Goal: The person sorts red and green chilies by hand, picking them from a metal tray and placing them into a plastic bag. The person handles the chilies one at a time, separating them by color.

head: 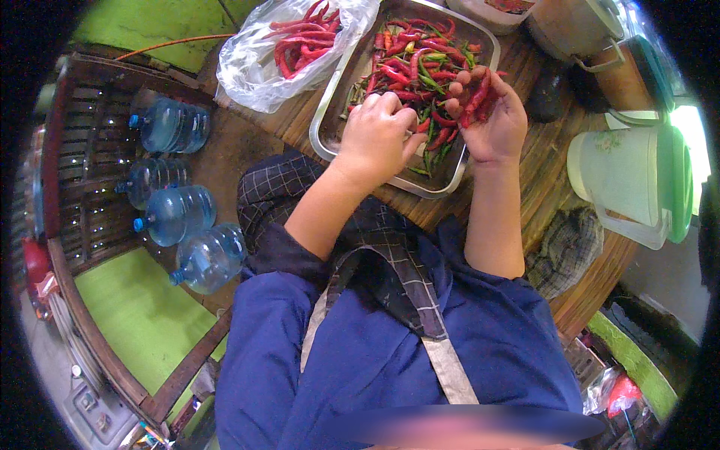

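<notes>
A metal tray [322, 121] on the wooden table holds a heap of red and green chili peppers [419, 67]. My right hand [498, 115], palm turned up over the tray's right edge, holds red chilies [477, 101] between palm and fingers. Over the lower left of the heap is my left hand [377, 132], back upward, its thumb and fingers bent close together; whether something small is pinched there is hard to tell. Brown stem pieces [354, 95] lie at the tray's left side. Beside the tray, an open clear plastic bag [247, 67] contains more red chilies [306, 42].
To the right on the wooden table [506, 191] stand a pitcher with a green lid [619, 169], a crumpled checked cloth [568, 247] and a metal pot [574, 28]. Several large blue water bottles [183, 216] lie at the left, near a slatted wooden frame [90, 169].
</notes>
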`<state>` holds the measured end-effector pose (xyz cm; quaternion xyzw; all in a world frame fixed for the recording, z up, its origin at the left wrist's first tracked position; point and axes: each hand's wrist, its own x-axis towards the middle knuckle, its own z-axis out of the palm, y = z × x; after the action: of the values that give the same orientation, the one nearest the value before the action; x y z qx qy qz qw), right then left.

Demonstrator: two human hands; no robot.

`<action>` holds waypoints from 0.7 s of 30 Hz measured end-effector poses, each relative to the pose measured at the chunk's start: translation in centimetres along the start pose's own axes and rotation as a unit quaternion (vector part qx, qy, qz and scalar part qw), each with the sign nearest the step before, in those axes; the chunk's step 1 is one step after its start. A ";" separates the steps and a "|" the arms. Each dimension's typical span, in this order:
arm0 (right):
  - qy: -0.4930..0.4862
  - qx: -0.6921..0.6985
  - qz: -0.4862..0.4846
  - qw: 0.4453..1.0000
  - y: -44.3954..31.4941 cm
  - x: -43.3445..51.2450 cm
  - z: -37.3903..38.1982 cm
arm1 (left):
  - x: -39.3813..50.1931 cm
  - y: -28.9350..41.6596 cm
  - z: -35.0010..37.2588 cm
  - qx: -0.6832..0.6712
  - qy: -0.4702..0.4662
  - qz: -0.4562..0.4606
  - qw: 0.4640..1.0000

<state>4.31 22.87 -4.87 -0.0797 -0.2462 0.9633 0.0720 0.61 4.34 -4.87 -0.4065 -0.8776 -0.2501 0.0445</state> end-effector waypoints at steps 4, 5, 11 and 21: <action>-0.006 0.001 0.020 1.000 0.4 0.0 0.2 | 0.1 0.6 1.1 0.079 -0.007 -0.019 0.997; 0.002 -0.015 0.013 1.000 0.5 0.0 0.4 | 0.2 0.6 1.1 0.080 -0.005 -0.021 0.997; 0.001 -0.193 -0.014 0.981 0.9 -0.1 1.5 | 0.5 -0.3 -0.8 -0.016 0.090 -0.043 0.995; -0.083 -0.514 -0.174 0.836 3.5 -0.9 3.2 | 0.6 0.2 -3.4 -0.187 0.152 -0.054 0.969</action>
<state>4.29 18.24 -3.69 0.0193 -0.7208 0.6727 0.1659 -0.06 3.30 -1.62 -0.3169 -0.8189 -0.4704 0.0872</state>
